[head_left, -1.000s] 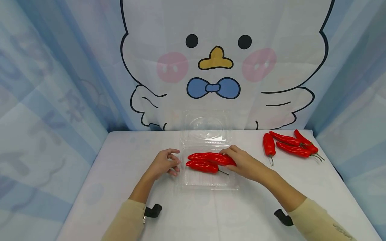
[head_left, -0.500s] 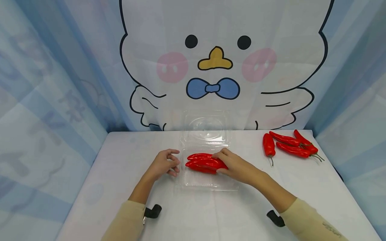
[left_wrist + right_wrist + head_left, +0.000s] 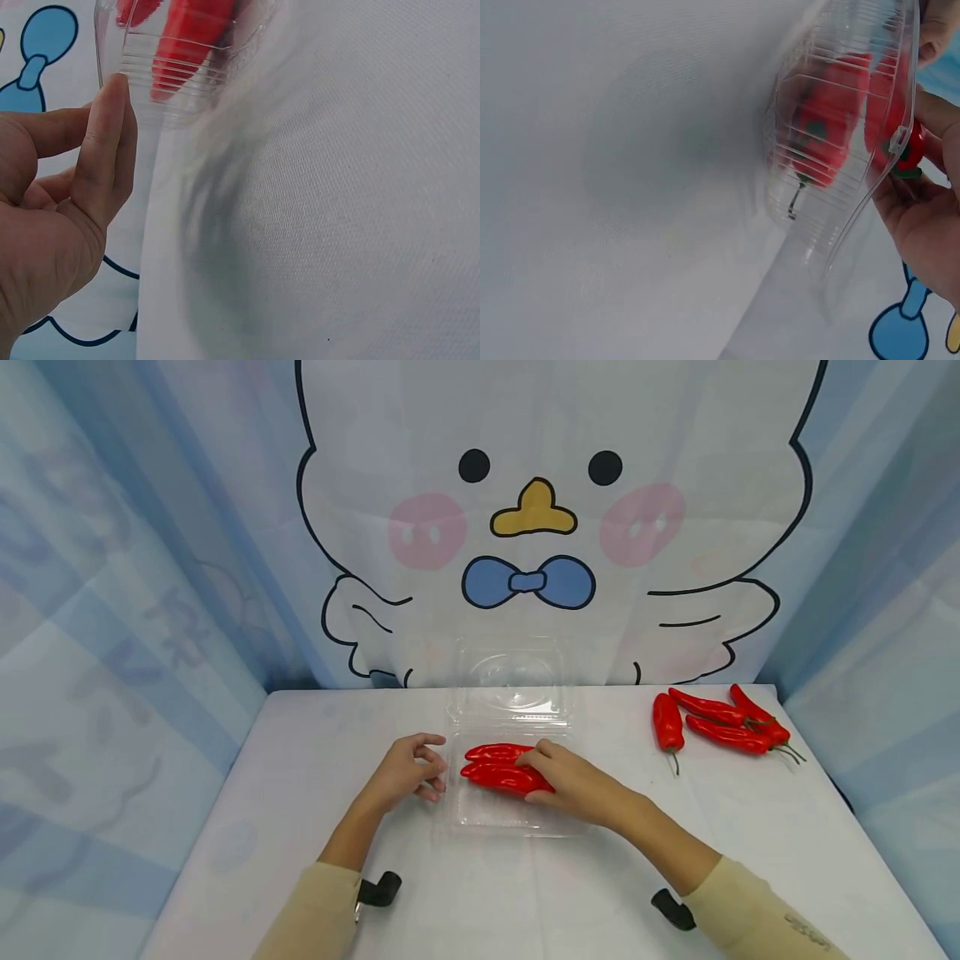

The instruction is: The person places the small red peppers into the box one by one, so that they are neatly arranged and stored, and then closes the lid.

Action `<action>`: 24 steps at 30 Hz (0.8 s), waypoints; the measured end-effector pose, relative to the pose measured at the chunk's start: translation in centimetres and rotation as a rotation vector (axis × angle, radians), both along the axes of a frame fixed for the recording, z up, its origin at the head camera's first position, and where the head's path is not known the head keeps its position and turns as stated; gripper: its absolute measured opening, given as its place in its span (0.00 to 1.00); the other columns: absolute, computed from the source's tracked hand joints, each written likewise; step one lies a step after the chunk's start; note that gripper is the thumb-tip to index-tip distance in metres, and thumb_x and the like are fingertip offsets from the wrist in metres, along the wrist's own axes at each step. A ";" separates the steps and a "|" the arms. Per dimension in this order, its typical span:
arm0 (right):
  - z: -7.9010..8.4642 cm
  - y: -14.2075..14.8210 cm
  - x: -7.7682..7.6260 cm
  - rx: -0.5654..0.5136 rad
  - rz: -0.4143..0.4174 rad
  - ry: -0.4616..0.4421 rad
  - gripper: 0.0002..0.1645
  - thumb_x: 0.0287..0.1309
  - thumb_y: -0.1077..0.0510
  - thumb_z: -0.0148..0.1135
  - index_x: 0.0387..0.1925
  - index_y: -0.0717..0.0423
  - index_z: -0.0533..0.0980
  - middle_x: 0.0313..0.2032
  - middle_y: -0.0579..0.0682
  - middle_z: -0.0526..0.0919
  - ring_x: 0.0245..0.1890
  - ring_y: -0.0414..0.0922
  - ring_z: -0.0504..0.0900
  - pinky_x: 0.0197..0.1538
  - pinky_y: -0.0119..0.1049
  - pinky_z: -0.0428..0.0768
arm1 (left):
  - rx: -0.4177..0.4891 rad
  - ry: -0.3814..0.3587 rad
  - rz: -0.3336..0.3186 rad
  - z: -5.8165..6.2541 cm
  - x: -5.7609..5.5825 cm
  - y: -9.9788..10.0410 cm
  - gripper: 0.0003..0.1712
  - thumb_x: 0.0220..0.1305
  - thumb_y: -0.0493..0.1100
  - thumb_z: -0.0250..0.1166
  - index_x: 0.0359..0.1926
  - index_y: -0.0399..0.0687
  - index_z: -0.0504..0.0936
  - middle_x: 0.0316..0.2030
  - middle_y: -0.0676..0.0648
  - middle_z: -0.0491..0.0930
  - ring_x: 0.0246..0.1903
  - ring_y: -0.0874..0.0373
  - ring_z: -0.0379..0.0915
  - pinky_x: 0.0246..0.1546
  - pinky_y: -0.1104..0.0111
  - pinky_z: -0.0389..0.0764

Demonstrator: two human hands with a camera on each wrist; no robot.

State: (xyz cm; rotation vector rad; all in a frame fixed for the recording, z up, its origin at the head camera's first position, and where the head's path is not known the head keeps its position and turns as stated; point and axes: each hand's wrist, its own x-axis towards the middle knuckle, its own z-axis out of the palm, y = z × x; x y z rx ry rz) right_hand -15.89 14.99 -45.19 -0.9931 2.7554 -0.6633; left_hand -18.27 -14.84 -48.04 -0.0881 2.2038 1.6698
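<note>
A clear plastic clamshell box (image 3: 487, 827) sits mid-table, its lid (image 3: 513, 672) raised at the back. My right hand (image 3: 573, 783) grips a red chili pepper (image 3: 517, 781) by its stem end, thumb and fingers on either side, low over the box. That pepper's green cap (image 3: 909, 172) shows in the right wrist view. Another red chili pepper (image 3: 495, 752) lies behind it in the box; one more (image 3: 825, 127) is seen through the box wall, largely covered by the held one in the head view. My left hand (image 3: 407, 770) stays beside the box's left wall, fingers loosely bent, holding nothing.
Several more red chili peppers (image 3: 727, 735) lie at the table's back right, one of them (image 3: 667, 722) slightly apart. A printed curtain (image 3: 532, 635) hangs right behind the table (image 3: 337, 718), and blue cloth walls (image 3: 112, 693) stand at both sides.
My right hand has moved left and toward the front of the box with the held chili pepper, which now overlaps the front pepper. The left hand has stayed in place.
</note>
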 end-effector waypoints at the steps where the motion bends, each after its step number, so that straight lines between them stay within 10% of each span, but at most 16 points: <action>1: 0.0 -0.1 0.0 0.003 0.001 -0.006 0.31 0.57 0.55 0.77 0.61 0.52 0.77 0.50 0.49 0.79 0.51 0.44 0.78 0.50 0.35 0.88 | 0.001 -0.001 0.000 0.0 0.0 0.0 0.30 0.68 0.31 0.66 0.70 0.40 0.72 0.41 0.38 0.81 0.24 0.55 0.84 0.26 0.63 0.90; 24: -1.1 -2.3 0.0 0.091 -0.016 -0.028 0.29 0.52 0.52 0.80 0.55 0.48 0.80 0.51 0.45 0.81 0.51 0.43 0.80 0.50 0.36 0.87 | -0.019 0.014 0.003 0.0 0.1 0.1 0.30 0.68 0.30 0.66 0.70 0.38 0.72 0.40 0.39 0.81 0.23 0.55 0.84 0.25 0.63 0.89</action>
